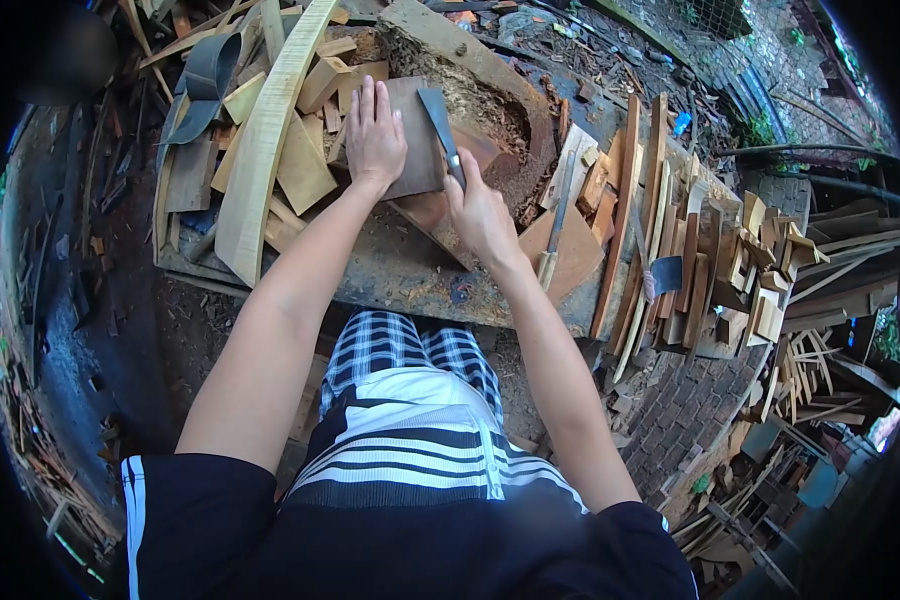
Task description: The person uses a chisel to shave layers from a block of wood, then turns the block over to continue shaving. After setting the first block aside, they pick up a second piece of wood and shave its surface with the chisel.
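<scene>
My left hand (375,140) lies flat with its fingers stretched out, its palm on the left side of a dark grey-brown wooden board (410,135). My right hand (480,215) is wrapped round the handle of a tool with a flat, dark, wedge-shaped blade (437,118). The blade points up and to the left, over the right edge of the board. Beneath the board is a reddish-brown wood block (435,215). Right of my right hand, a long narrow blade with a light handle (547,268) rests on a brown wood piece (575,255).
A long curved pale plank (260,170) stands left of my left arm, with wood offcuts (305,170) beside it. A large hollowed log (525,110) lies behind the board. Long strips (625,200) and stacked wood pieces (760,250) occupy the bench's right side.
</scene>
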A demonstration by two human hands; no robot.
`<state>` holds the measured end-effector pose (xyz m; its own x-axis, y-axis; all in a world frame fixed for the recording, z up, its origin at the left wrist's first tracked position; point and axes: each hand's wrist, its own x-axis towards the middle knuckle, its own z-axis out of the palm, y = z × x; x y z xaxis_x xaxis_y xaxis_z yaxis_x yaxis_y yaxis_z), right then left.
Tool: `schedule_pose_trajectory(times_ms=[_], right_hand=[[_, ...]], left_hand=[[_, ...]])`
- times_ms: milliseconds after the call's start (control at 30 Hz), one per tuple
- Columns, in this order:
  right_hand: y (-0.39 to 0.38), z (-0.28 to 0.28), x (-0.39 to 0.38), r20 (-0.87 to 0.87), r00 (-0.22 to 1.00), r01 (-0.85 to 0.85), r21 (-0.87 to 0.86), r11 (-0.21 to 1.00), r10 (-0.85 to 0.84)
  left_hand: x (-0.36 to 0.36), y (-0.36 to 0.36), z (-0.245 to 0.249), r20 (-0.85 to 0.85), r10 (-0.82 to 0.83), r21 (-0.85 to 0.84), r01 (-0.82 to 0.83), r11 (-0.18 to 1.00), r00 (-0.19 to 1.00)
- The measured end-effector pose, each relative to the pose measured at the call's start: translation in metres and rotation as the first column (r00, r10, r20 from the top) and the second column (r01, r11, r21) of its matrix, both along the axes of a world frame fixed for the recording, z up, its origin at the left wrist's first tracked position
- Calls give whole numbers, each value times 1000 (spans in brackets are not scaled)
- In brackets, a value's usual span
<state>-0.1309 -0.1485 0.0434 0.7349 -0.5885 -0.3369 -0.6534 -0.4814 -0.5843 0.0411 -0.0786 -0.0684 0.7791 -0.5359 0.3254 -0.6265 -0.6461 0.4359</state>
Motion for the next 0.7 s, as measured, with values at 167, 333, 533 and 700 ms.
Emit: schedule_pose_trajectory(times_ms=[167,333,533,700], right_hand=[[21,6,-37,-40,999,15,98,995,-11],[-3,5,16,-34,998,-53,-88,995,50],[26,9,-38,-78,990,-128,-208,970,114],[42,9,-50,-147,983,-142,-261,955,106]], left_hand=[[-1,2,9,-29,20,2,-20,1000,999],[-2,-1,7,-21,15,26,-14,1000,1000],[-2,-1,7,-51,31,34,-30,999,998],[-9,0,2,56,38,63,-41,997,998]])
